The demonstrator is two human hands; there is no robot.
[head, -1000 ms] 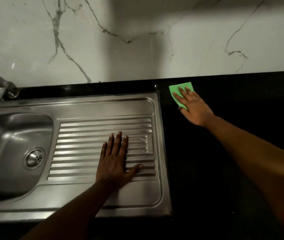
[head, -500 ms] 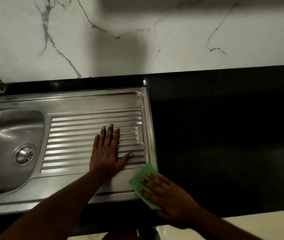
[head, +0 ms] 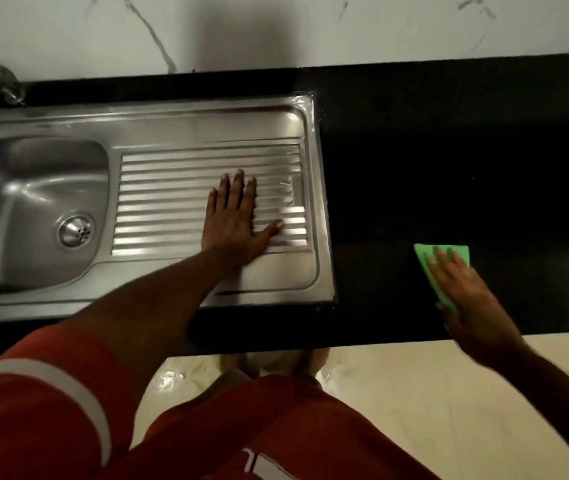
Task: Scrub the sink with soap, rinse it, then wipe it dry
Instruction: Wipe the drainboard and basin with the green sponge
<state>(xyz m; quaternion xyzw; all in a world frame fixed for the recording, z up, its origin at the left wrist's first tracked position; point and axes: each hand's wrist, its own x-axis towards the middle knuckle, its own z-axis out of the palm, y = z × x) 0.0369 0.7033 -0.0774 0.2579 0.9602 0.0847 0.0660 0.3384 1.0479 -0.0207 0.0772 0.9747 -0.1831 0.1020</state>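
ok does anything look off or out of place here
Nothing spilled or damaged. One oddity: the right hand presses the green cloth onto the black counter, right of the sink, not on the steel. The left hand lies flat on the drainboard.

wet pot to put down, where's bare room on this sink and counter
The black countertop is bare between the sink's right rim, the marble wall and the green cloth under the right hand. The ribbed drainboard is bare left of the left hand. The basin shows only its drain strainer. Crowded: drainboard's right part, counter's front right.
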